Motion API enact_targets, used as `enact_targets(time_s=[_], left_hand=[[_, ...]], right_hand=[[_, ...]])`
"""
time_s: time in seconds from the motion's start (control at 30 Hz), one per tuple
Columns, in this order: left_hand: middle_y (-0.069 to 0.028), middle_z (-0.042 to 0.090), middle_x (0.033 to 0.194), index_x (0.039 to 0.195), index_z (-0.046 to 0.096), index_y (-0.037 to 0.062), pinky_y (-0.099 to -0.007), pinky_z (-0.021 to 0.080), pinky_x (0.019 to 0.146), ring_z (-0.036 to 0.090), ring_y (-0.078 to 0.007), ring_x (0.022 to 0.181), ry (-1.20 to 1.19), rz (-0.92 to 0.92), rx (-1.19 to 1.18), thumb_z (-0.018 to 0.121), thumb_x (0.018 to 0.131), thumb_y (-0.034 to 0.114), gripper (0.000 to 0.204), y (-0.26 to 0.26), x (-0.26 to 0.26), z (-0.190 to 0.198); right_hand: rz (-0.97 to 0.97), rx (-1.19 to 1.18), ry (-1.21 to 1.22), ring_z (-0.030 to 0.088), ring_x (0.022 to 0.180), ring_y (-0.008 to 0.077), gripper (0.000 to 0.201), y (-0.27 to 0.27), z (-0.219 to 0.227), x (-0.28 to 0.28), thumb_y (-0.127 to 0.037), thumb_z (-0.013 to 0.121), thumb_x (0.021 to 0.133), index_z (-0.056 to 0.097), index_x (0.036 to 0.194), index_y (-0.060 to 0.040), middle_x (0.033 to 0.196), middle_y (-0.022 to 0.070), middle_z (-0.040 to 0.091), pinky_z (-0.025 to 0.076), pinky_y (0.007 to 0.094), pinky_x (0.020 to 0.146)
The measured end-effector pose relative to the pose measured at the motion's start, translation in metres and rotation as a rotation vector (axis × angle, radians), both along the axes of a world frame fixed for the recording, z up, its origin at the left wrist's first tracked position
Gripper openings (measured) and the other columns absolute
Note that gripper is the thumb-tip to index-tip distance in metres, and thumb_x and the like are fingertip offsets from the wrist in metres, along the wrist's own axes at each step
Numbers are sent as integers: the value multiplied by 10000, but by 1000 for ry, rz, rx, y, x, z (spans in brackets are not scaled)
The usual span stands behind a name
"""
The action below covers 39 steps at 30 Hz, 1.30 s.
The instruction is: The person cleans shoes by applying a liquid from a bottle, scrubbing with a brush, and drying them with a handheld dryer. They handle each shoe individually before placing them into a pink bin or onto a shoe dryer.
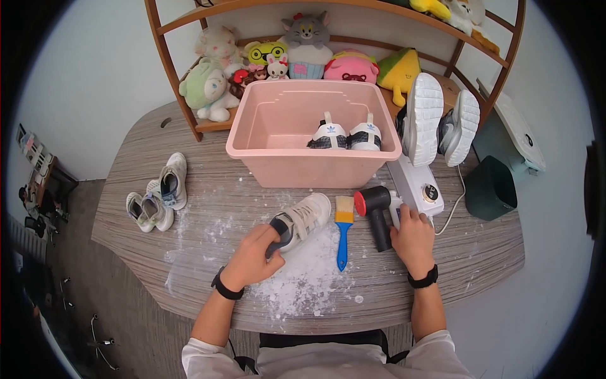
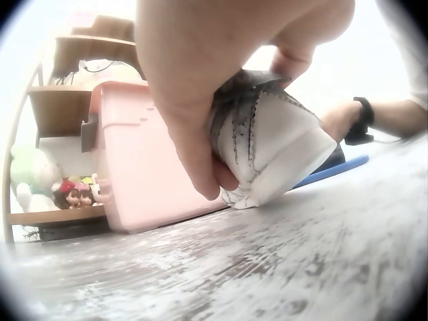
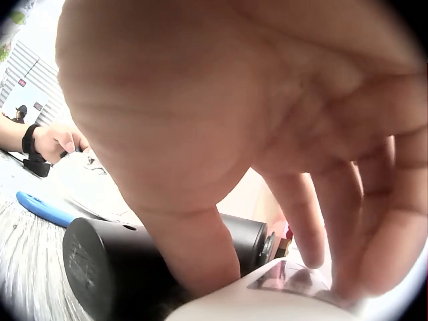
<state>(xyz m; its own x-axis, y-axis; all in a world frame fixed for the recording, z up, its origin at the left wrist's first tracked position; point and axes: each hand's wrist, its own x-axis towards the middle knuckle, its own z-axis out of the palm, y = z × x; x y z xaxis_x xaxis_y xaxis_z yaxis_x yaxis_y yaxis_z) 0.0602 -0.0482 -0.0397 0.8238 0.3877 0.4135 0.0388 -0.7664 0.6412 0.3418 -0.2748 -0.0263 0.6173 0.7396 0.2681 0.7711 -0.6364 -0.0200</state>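
Note:
My left hand (image 1: 254, 256) grips the heel collar of a white and grey shoe (image 1: 304, 218), whose toe points toward the pink bin. Fingers and thumb clasp the shoe's grey collar in the left wrist view. Over on the right, my right hand (image 1: 413, 239) holds a smooth white object with a label (image 3: 284, 281), thumb on one side and fingertips on the other; most of it is hidden in the head view. Beside it lies a black handheld blower (image 1: 377, 211) with a red end. A blue-handled brush (image 1: 343, 240) lies between shoe and blower.
A pink bin (image 1: 309, 172) holding two white and black shoes (image 1: 329, 134) stands behind. White powder (image 1: 297, 287) covers the table front. Small shoes (image 1: 172, 180) sit left. At right, shoes stand sole-out on a white device (image 1: 416, 186) with a cord. Plush toys (image 1: 306, 44) line the shelf.

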Motion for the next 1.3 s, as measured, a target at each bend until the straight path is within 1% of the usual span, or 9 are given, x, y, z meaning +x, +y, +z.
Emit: enact_targets(time_s=[0.3, 0.43, 0.5, 0.57, 0.63, 0.8, 0.97, 1.1, 1.3], left_hand=[[-177, 567, 831, 869, 551, -10, -455, 474, 714, 554, -385, 792, 31, -40, -5, 645, 702, 42, 198, 5, -1, 3], [-176, 567, 835, 871, 545, -12, -454, 470, 724, 546, -387, 798, 25, -43, -24, 639, 702, 47, 202, 6, 0, 2], [-178, 567, 837, 875, 546, -12, -457, 470, 725, 546, -388, 795, 20, -47, -27, 639, 704, 50, 204, 7, 0, 1], [-181, 572, 849, 888, 547, -16, -457, 470, 734, 549, -387, 806, 33, -48, -34, 633, 706, 45, 211, 7, -1, 0], [-179, 567, 849, 885, 543, -14, -456, 468, 737, 548, -385, 814, 36, -52, -35, 636, 701, 41, 213, 7, -1, 1], [-164, 552, 840, 859, 526, 3, -451, 464, 741, 540, -379, 831, 67, -89, -9, 712, 713, 72, 246, 7, 0, 10], [-136, 542, 819, 842, 538, 26, -410, 465, 700, 543, -345, 805, 87, -19, 19, 849, 758, 156, 347, 2, 3, 8], [-135, 545, 804, 838, 542, 26, -399, 461, 677, 545, -340, 772, 45, -36, 39, 847, 791, 153, 333, 3, 3, 4], [-135, 550, 783, 840, 544, 24, -390, 456, 623, 549, -326, 682, 26, -55, -69, 833, 814, 150, 317, -1, 2, 4]], right_hand=[[-42, -6, 87, 712, 832, 381, 503, -2, -8, 5, -96, 738, 781, 563, 1243, -2, 981, 183, 691, 597, 501, 684], [-98, 200, 68, 718, 843, 397, 452, 2, 13, -1, -97, 706, 823, 577, 1247, -8, 947, 198, 692, 585, 499, 724], [37, 493, 72, 713, 850, 423, 439, 1, 13, 0, -106, 714, 854, 590, 1265, -16, 964, 208, 697, 578, 491, 739], [104, 569, 100, 706, 880, 431, 422, 2, 17, 0, -107, 751, 860, 603, 1245, -12, 1014, 211, 699, 574, 466, 759], [271, 677, 184, 695, 876, 412, 402, 5, 25, -5, -92, 791, 831, 618, 1183, 0, 1020, 195, 694, 571, 428, 785], [220, 906, 674, 651, 940, 140, 392, 1, 18, -17, -13, 842, 805, 623, 1130, -4, 1059, 99, 679, 535, 290, 819], [250, 1036, 816, 642, 944, 140, 404, 5, 20, -28, -9, 849, 797, 626, 1134, -12, 1087, 75, 671, 531, 277, 832], [302, 1046, 900, 629, 976, 137, 417, 7, 13, -34, -7, 853, 792, 630, 1145, -18, 1096, 72, 657, 525, 281, 849], [456, 914, 673, 666, 956, 240, 463, 15, 13, -46, 3, 897, 703, 669, 1105, -20, 1097, 126, 669, 537, 326, 842]])
